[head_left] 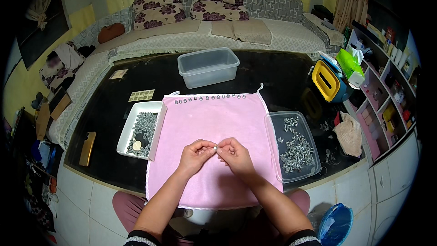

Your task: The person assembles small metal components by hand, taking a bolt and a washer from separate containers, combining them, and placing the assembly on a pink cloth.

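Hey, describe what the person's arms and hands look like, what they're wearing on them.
Both forearms are bare. The left hand and right hand wear no gloves; no rings or watch can be made out. Dark sleeves with a thin light stripe, pushed up near the elbows, show at the bottom edge: left sleeve, right sleeve.

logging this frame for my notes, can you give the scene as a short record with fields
left hand: left hand pinches a small metal part
right hand: right hand pinches the same part
surface: pink cloth on a dark table
row: small parts lined along the cloth's far edge
left of cloth: white tray of metal pieces
right of cloth: clear tray of metal pieces
behind: empty clear tub
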Demonstrator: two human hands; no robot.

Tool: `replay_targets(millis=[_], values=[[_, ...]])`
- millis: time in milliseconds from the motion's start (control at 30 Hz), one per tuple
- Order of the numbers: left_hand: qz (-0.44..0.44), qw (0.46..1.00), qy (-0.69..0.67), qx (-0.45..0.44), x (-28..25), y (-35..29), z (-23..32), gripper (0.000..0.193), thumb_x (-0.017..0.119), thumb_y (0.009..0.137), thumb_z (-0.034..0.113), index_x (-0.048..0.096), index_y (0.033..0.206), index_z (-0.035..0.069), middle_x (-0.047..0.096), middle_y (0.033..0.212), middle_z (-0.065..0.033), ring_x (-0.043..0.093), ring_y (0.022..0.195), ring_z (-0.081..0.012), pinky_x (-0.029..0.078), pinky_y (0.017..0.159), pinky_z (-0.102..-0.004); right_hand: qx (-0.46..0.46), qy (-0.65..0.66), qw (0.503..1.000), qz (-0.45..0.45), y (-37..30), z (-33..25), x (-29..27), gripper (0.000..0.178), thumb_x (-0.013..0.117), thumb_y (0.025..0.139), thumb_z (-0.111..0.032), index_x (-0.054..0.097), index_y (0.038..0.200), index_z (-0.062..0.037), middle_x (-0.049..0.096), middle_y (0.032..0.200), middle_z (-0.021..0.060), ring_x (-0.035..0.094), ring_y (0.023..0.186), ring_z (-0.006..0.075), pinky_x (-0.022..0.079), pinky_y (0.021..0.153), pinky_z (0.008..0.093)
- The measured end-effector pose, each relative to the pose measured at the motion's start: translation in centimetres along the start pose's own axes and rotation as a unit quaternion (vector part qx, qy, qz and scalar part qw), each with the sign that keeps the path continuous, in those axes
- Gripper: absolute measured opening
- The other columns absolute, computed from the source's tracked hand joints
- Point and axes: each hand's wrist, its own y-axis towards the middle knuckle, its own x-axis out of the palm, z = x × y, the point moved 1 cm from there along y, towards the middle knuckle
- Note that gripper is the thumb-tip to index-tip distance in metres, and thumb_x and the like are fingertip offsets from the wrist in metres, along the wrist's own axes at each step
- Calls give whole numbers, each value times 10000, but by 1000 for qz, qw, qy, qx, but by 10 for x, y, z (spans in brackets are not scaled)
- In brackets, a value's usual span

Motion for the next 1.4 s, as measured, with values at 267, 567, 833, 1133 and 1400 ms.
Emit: replay_targets(millis=[267, 567, 833, 1133, 1400], values=[[0, 1000, 26, 5, 1, -1, 4, 124, 587, 796, -4, 596, 920, -4, 594, 810, -39, 559, 751, -81, 488, 699, -213, 11, 12, 1000, 6, -2, -7, 1, 199, 535, 858, -207, 544, 828, -10, 538, 631, 17, 499, 585, 68, 415, 532, 205], [-3, 1000, 30, -1, 1, 0, 2, 109, 585, 800, -2, 596, 909, -4, 598, 821, -43, 559, 753, -82, 489, 710, -218, -6, 6, 1000, 1, -1, -3, 1, 240, 495, 879, -230, 556, 818, -5, 530, 600, 17, 494, 561, 71, 416, 524, 209], [-2, 1000, 30, 2, 0, 0, 1, 107, 581, 800, -6, 596, 907, -8, 600, 841, -56, 569, 774, -98, 494, 728, -234, -6, 14, 1000, 0, 0, -4, 3, 252, 488, 884, -249, 552, 835, -10, 527, 598, 22, 488, 549, 73, 413, 509, 210], [-3, 999, 43, 4, -1, 0, 0, 104, 577, 800, -14, 595, 903, -12, 593, 869, -62, 572, 784, -112, 499, 740, -245, -3, 21, 1000, 3, -1, -7, 2, 213, 478, 887, -222, 524, 882, -14, 528, 615, 18, 489, 559, 73, 411, 527, 198], [1, 999, 42, 5, 0, 0, 1, 101, 578, 801, -11, 593, 901, -16, 591, 840, -54, 573, 787, -115, 500, 745, -245, 18, 31, 999, -28, 1, -1, -1, 195, 477, 888, -211, 520, 889, -21, 533, 635, 17, 489, 567, 69, 409, 524, 197]])
